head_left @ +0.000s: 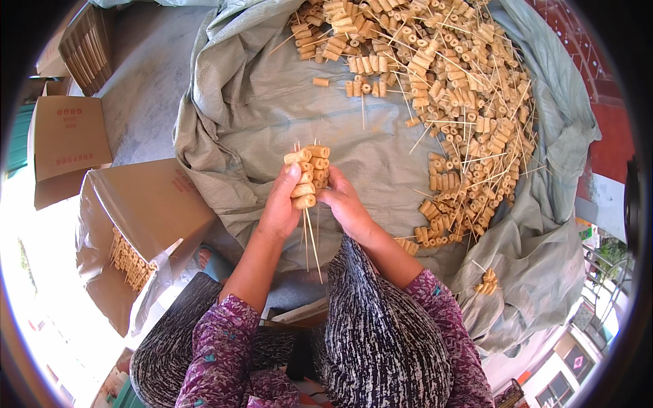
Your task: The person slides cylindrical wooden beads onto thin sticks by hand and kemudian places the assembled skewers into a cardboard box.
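Note:
Between my two hands is a bunch of skewers (pixel 304 183), threaded with short golden-brown hollow rolls. Their thin sticks point down toward my lap, and a few tips poke out at the top. My left hand (pixel 280 198) is closed around the bunch's left side, thumb on the upper rolls. My right hand (pixel 345 202) grips the right side, its fingertips partly hidden behind the rolls. Beyond my hands, at the right and far side, a large pile of similar skewers (pixel 469 102) lies on a grey-green woven sheet (pixel 326 119). One loose roll (pixel 320 82) sits apart from the pile.
At my left stands an open cardboard box (pixel 146 197) with a plastic liner, holding stacked skewers (pixel 129 262). Another carton (pixel 68 139) and flattened cardboard (pixel 85 47) are farther left. A small skewer cluster (pixel 488 282) lies on the sheet's right fold.

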### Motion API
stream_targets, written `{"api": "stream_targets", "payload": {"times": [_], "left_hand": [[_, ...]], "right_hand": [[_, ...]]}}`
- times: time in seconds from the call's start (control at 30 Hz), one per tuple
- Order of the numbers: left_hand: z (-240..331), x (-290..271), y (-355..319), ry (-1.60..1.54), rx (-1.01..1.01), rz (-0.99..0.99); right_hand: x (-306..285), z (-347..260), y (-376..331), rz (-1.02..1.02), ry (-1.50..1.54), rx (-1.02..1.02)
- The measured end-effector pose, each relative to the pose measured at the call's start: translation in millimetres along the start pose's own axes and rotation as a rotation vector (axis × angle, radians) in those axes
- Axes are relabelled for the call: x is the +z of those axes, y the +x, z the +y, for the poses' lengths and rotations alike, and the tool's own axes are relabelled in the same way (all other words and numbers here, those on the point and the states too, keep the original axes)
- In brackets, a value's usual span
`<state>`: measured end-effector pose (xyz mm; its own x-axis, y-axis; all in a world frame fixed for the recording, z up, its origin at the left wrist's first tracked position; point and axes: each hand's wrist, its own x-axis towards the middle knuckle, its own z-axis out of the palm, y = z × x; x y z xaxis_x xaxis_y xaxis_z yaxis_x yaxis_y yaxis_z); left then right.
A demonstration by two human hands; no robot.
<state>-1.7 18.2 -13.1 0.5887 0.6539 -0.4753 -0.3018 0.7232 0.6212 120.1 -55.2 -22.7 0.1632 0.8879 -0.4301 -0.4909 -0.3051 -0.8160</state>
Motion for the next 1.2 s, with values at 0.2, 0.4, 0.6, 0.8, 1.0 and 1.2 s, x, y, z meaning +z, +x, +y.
{"api": "stream_targets", "payload": {"times": [0.2, 0.4, 0.6, 0.8, 1.0, 1.2], "left_hand": [[-7.9, -6.0, -1.9, -0.150, -0.070, -0.007], [-4.9, -15.0, -4.1, 0.035, -0.076, 0.005], [-20.0, 19.4, -5.2, 0.061, 0.014, 0.126], [9.4, 31.9, -20.7, 0.223, 0.065, -0.097], [-5.9, 28.4, -13.2, 0.310, 0.155, 0.085], [-3.9, 8.5, -5.5, 0.189, 0.076, 0.089]], "right_hand": [[4.3, 1.1, -1.7, 0.054, -0.113, -0.169], [6.0, -7.9, -7.2, 0.023, 0.107, -0.025], [28.0, -4.8, -8.2, 0.302, -0.398, -0.278], [24.4, -22.6, -11.1, 0.256, -0.358, -0.388], [19.4, -16.3, -18.2, 0.111, -0.134, -0.310], [-36.5, -26.3, -28.9, -0.003, -0.577, -0.083]]}}
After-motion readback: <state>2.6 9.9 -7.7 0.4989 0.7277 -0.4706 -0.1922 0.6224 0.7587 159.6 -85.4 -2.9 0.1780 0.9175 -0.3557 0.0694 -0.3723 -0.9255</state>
